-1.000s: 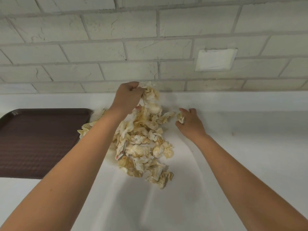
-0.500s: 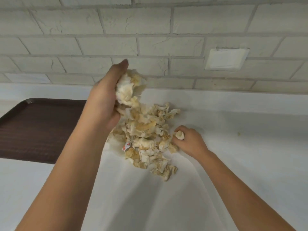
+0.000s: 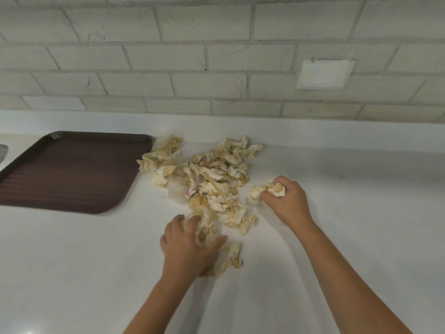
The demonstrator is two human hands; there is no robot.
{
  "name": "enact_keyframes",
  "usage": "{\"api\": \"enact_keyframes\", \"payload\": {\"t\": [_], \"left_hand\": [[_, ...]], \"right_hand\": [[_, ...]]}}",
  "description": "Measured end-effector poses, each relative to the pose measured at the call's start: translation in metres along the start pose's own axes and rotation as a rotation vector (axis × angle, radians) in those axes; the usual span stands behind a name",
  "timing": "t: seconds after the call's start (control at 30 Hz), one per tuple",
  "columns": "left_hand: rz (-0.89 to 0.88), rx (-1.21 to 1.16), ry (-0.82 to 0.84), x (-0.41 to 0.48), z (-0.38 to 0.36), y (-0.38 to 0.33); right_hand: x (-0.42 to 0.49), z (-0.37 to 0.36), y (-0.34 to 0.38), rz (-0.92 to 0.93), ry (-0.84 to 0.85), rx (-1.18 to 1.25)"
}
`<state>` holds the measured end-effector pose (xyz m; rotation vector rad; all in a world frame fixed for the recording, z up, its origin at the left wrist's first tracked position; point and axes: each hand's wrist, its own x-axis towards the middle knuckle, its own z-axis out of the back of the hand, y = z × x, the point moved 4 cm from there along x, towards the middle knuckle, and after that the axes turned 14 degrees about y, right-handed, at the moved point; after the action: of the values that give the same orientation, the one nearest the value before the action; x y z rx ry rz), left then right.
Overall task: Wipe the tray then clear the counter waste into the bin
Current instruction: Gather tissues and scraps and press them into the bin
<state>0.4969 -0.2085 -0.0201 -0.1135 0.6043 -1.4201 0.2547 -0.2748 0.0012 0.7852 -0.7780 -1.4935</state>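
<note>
A heap of crumpled, yellow-stained paper napkins (image 3: 214, 179) lies on the white counter (image 3: 361, 213), with a small red-and-white sachet (image 3: 191, 192) in it. My left hand (image 3: 187, 247) rests on the near end of the heap, fingers spread over the napkins, a wad partly under the palm. My right hand (image 3: 286, 201) grips a crumpled napkin wad (image 3: 267, 190) at the heap's right side. The dark brown tray (image 3: 67, 172) lies empty to the left, its right edge close to the napkins.
A pale brick wall (image 3: 216, 56) runs along the back of the counter, with a white plate (image 3: 323, 74) set in it. A metal object (image 3: 3, 153) shows at the far left edge. No bin is in view.
My left hand came down from above the heap, where it held a raised wad, onto the heap's near end. My right hand still grips a wad at the right. The camera tilted down.
</note>
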Motion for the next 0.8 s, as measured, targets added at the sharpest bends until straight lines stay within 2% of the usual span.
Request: {"api": "enact_keyframes", "payload": {"t": [0.07, 0.23, 0.37, 0.43, 0.6, 0.8], "left_hand": [[-0.023, 0.201, 0.055, -0.008, -0.009, -0.007], [-0.149, 0.419, 0.171, -0.022, -0.029, -0.014], [-0.366, 0.263, -0.107, -0.032, -0.032, -0.008], [-0.434, 0.212, -0.192, -0.033, -0.032, -0.006], [-0.594, 0.254, -0.247, -0.032, -0.034, -0.003], [-0.611, 0.303, -0.147, -0.040, -0.037, 0.001]], "right_hand": [[-0.020, 0.004, 0.001, -0.006, -0.041, 0.124], [-0.056, 0.000, -0.004, -0.051, -0.045, 0.312], [-0.074, -0.008, -0.008, -0.108, -0.031, 0.344], [-0.084, -0.013, -0.005, -0.137, -0.011, 0.380], [-0.112, -0.018, -0.003, -0.213, -0.021, 0.557], [-0.142, -0.024, -0.009, -0.311, -0.139, 0.653]]}}
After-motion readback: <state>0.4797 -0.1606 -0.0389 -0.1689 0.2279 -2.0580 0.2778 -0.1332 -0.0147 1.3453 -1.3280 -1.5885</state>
